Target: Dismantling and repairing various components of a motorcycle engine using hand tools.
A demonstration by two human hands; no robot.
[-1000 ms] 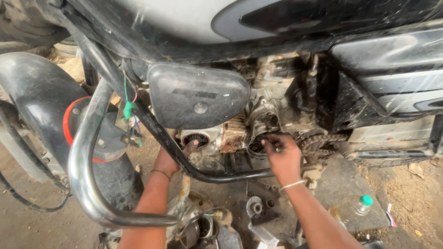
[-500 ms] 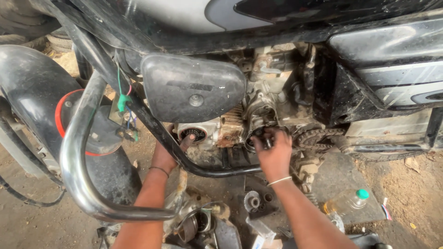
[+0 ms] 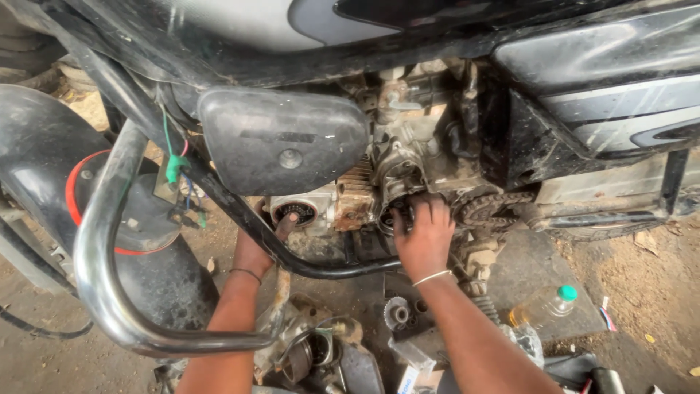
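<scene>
A: Rusty metal and grease are filling the view: you are looking down at a motorcycle engine (image 3: 379,197) with its side cover off. What are your hands doing?

B: Your right hand (image 3: 423,237) is pressing, fingers curled, into the open round housing at the engine's middle, just left of the drive chain and sprocket (image 3: 488,208). Whether those fingers are pinching a part inside I cannot tell; they are hiding it.

A: And the left?

B: Your left hand (image 3: 255,252) is reaching up behind the black crash-guard tube (image 3: 292,255), fingers loosely bent, one fingertip nearly touching a round finned port (image 3: 295,211) on the engine's lower left. It is holding nothing that I can see.

A: How should you be working here?

B: Judging by the grime, you are better off keeping the right wrist clear of the chain, seating the part squarely by feel, and bracing the engine case with the left.

A: Anything below?

B: Loose parts, including a small gear (image 3: 397,314), are lying on the ground, beside a plastic bottle with a green cap (image 3: 543,308).
</scene>
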